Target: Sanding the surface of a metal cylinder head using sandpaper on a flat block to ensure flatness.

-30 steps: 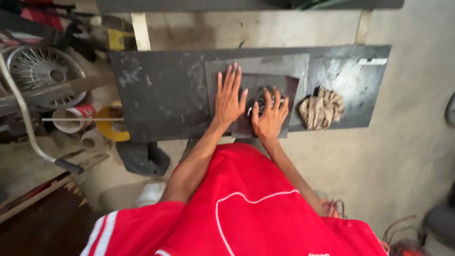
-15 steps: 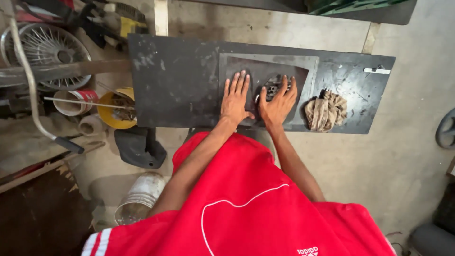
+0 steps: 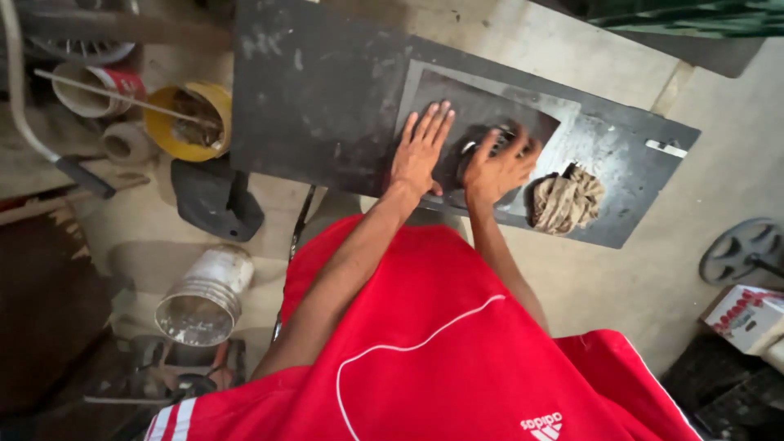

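A dark metal table [image 3: 318, 90] stands in front of me with a dark rectangular sheet [image 3: 482, 106] lying on it inside a pale grey outline. My left hand [image 3: 419, 151] lies flat on the sheet, fingers spread and pointing away. Beside it my right hand [image 3: 496, 163] curls over a small dark round object [image 3: 490, 139] on the sheet, which its fingers mostly hide. A crumpled tan rag [image 3: 567, 198] lies on the table just right of my right hand.
Left of the table are a yellow bucket [image 3: 192, 118], a white can with a stick [image 3: 90, 90] and a black block [image 3: 214, 200]. A grey bucket [image 3: 202, 296] lies on the concrete floor. A wheel [image 3: 739, 249] and a cardboard box [image 3: 747, 317] sit at the right.
The view has swung closer and tilted, so the table now runs diagonally. My left hand stays flat on the sheet while my right hand's fingers have curled tighter over the round object.
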